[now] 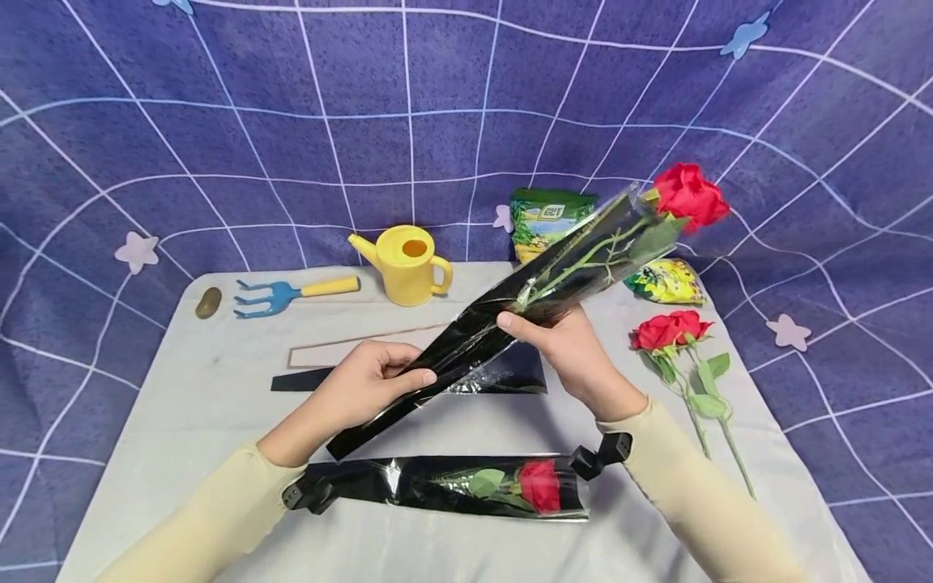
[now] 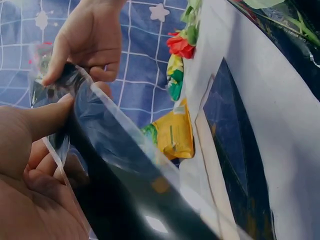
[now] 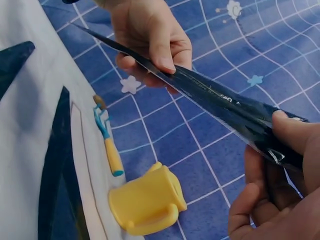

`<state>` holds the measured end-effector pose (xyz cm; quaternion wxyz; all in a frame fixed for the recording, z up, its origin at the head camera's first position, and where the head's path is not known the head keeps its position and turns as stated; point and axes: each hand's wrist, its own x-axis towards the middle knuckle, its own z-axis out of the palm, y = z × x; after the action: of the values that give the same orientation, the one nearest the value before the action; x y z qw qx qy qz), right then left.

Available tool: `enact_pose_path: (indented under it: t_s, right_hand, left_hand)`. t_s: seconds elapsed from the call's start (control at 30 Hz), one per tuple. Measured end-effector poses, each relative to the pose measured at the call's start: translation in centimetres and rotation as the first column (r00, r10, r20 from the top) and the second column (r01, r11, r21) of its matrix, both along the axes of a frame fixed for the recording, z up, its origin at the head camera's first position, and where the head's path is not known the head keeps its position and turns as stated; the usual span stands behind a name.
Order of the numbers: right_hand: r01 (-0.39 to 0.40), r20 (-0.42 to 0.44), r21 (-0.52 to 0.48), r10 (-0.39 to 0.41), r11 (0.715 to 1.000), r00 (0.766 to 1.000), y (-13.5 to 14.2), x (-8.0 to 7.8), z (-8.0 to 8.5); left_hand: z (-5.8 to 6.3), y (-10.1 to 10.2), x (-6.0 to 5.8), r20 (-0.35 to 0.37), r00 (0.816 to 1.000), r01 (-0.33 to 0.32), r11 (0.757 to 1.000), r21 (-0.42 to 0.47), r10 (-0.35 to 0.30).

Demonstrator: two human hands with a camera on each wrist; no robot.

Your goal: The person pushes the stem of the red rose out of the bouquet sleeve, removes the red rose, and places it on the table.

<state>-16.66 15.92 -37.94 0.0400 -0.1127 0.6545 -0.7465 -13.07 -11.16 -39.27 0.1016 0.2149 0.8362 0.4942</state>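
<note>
Both hands hold up a long black flower sleeve (image 1: 466, 344) with a clear front, tilted from lower left to upper right. Inside runs the green stem of a red rose (image 1: 688, 197), whose bloom sticks out past the sleeve's wide end. My left hand (image 1: 372, 380) pinches the narrow lower part, its thumb on top. Farther up, my right hand (image 1: 568, 348) grips the sleeve around the stem's lower end. In the right wrist view the sleeve (image 3: 215, 102) spans between both hands. Below, a wrapped rose (image 1: 539, 486) lies flat in a second black sleeve on the table.
Loose red roses (image 1: 666, 330) lie at the right. Behind stand a yellow watering can (image 1: 408, 267) and a green packet (image 1: 547, 219), with a yellow packet (image 1: 666, 282) nearby. A blue hand rake (image 1: 280, 298) and a stone (image 1: 208, 303) lie back left. Flat sleeves (image 1: 302, 380) lie mid-table.
</note>
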Motion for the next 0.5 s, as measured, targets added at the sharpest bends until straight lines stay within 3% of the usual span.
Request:
enact_pose_path:
  t_s: [0.03,0.13,0.33,0.5]
  right_hand:
    - [0.019,0.007,-0.003,-0.019,1.0,1.0,0.1,0.0,0.0]
    - [0.069,0.01,-0.08,-0.068,0.994,0.998,0.6,-0.1,0.2]
    - [0.14,-0.019,-0.256,-0.15,0.956,0.988,1.2,-0.2,0.6]
    - [0.196,-0.028,-0.278,-0.212,0.94,0.977,0.6,-0.1,0.1]
  left_hand:
    - [-0.5,-0.2,-0.2,-0.007,1.0,0.002,1.0,-0.007,-0.002]
    - [-0.6,-0.6,-0.2,-0.034,0.999,-0.009,1.0,-0.029,0.008]
    - [-0.7,-0.8,-0.2,-0.016,1.0,-0.006,1.0,0.006,0.006]
    - [-0.7,0.0,0.0,0.011,1.0,-0.008,0.999,0.052,0.007]
